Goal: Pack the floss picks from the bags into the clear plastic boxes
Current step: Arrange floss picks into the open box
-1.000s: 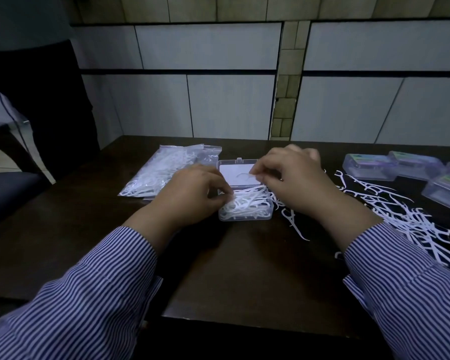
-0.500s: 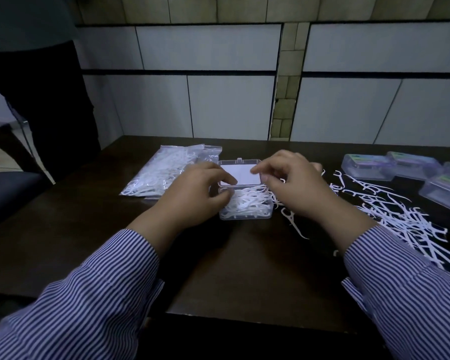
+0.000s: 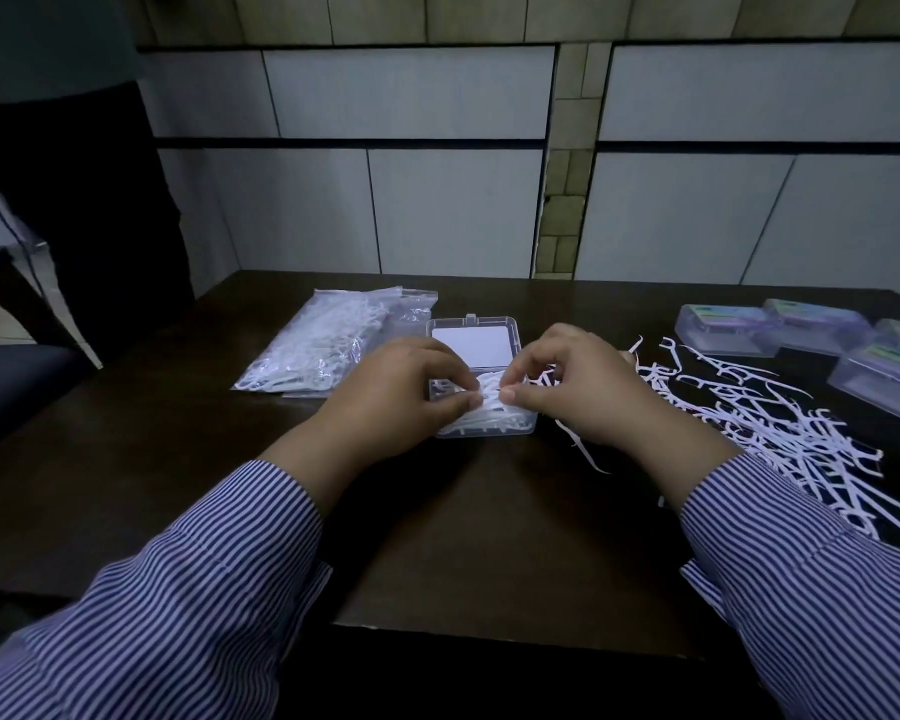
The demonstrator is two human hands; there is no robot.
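The open clear box (image 3: 481,387) lay on the dark table (image 3: 437,537) directly under both hands, its lid (image 3: 473,341) folded back beyond the fingertips and its tray part-filled with white floss picks (image 3: 481,415). The left hand (image 3: 401,392) had its thumb and curled fingers pinching the picks at the near left of the tray, and the right hand (image 3: 578,387) pinched the same bunch from the other side, the two thumbs almost meeting over the tray.

A second before, the right hand had been up over the lid with a single pick between its fingers, and the left hand had only rested at the tray's left edge. Since then both had come down and together onto the bunch. That suggested a pick had just been added and the pile was being squared up so more would fit, so this box was probably still mid-fill rather than ready to close.

Just right of the right hand sprawled a loose heap of picks (image 3: 780,423), a few touching the box's right side. Beyond that heap stood several closed boxes (image 3: 728,330). Left of the left hand, near the lid, lay a clear bag of picks (image 3: 323,345), apparently still full. Stray picks (image 3: 583,449) under the right wrist could snag a sleeve (image 3: 811,589) and get dragged off.
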